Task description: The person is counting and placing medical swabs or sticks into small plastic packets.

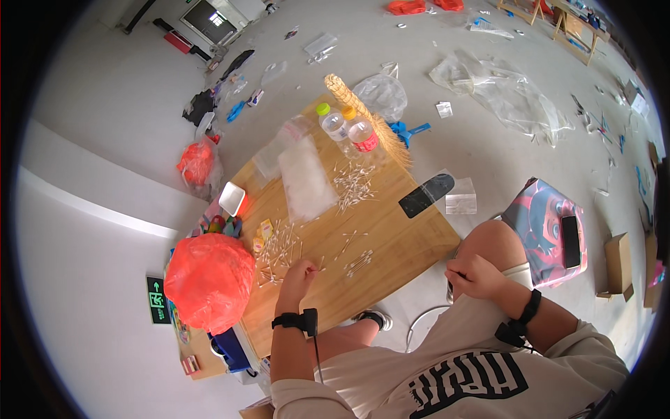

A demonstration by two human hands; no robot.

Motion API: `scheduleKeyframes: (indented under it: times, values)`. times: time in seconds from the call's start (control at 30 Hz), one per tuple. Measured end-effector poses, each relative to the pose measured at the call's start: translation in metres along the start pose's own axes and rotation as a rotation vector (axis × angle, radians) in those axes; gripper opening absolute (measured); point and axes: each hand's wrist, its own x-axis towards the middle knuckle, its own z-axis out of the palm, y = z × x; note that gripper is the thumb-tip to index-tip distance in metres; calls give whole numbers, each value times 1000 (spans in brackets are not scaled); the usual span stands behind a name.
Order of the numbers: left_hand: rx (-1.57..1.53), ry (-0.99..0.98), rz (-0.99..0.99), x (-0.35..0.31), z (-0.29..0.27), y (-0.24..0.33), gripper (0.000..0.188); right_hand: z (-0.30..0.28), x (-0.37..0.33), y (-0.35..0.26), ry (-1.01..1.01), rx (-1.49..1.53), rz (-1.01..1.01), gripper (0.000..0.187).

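A person sits at a wooden counter (405, 234), seen from above. At its middle lies a frosted plastic bag (305, 180), the landmark here. Just right of the bag is a dense heap of white cotton swabs (353, 186); below and left of it, a looser scatter (279, 244); below and right of it, a small, roughly aligned group (359, 262).

The left hand (300, 274) is below the bag, fingers curled down at the scatter's right edge; whether it pinches a swab cannot be told. The right hand (478, 275) is well right of and below the bag, by the person's knee, fingers bent inward; whether it holds anything cannot be told.

Two small yellow boxes (265, 228) are left of and below the bag, and a bulging red bag (211, 279) sits farther that way. Above and right of the frosted bag stand two clear bottles (361, 133), with a straw broom (393, 142) just beyond.
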Motion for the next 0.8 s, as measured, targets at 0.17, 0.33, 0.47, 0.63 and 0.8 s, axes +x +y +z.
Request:
scheduleKeyframes:
  times: [0.17, 0.33, 0.47, 0.63, 0.8]
  values:
    - [104, -42, 3, 1, 0, 15, 14, 0, -1, 1, 17, -19, -14, 24]
    - [108, -56, 9, 3, 1, 21, 13, 0, -2, 3, 9, 13, -6, 25]
    - [174, -54, 18, 2, 5, 14, 12, -4, 0, -3, 7, 29, -1, 26]
    - [99, 74, 114, 28, 13, 31, 14, -4, -3, -1, -12, 11, -3, 25]
    - [-13, 154, 124, 94, 25, 82, 14, -7, -1, -1, -13, 91, 13, 24]
